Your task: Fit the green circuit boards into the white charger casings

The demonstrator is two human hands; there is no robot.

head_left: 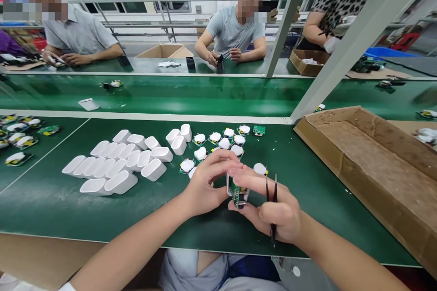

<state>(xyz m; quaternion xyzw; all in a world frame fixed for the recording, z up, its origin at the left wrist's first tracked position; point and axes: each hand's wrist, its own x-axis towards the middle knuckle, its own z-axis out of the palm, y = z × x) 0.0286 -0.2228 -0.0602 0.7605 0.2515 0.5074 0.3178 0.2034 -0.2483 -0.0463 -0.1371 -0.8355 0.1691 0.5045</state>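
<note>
My left hand (pixel 208 182) and my right hand (pixel 273 207) meet over a green workbench mat (pixel 44 211). Between them, a small green circuit board (pixel 235 191) stands in a white plastic casing (pixel 227 183), partly hidden by my fingers. My left fingers press on it from above. My right hand also holds black tweezers (pixel 272 204), their tips pointing up. Several white rounded casings (pixel 153 169) lie to the left. Several small circuit boards topped with white pads (pixel 200 138) lie just beyond my hands.
A brown cardboard tray (pixel 375 177) lies at the right of the mat. Beyond a metal rail (pixel 146 116) runs a green conveyor belt (pixel 191 95) with a white casing (pixel 88 104) on it. Co-workers (pixel 232 32) sit across it, behind pale metal frame posts (pixel 362 50).
</note>
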